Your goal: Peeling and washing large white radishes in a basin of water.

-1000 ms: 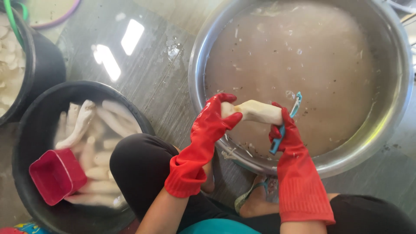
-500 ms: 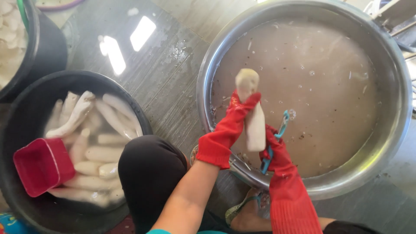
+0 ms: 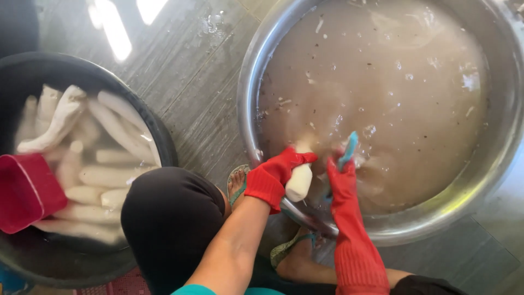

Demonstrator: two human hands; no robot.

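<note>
Over the near rim of a wide steel basin filled with murky brown water, the left hand, in a red rubber glove, is clenched around a peeled white root, which stands nearly upright with its upper end dipping into the water's edge. Just beside it, the right hand, also in a long red glove, is closed around a light-blue-handled peeler whose top pokes up above the grip; the lower part of the tool is hidden by the glove. Both hands sit close together, the root between them. Pale scraps float on the water. Left of the person's dark-clad knee, a black tub holds many peeled white roots lying in water, with a red square scoop resting at its left side. A foot in a green sandal shows on the wet grey floor between tub and basin
</note>
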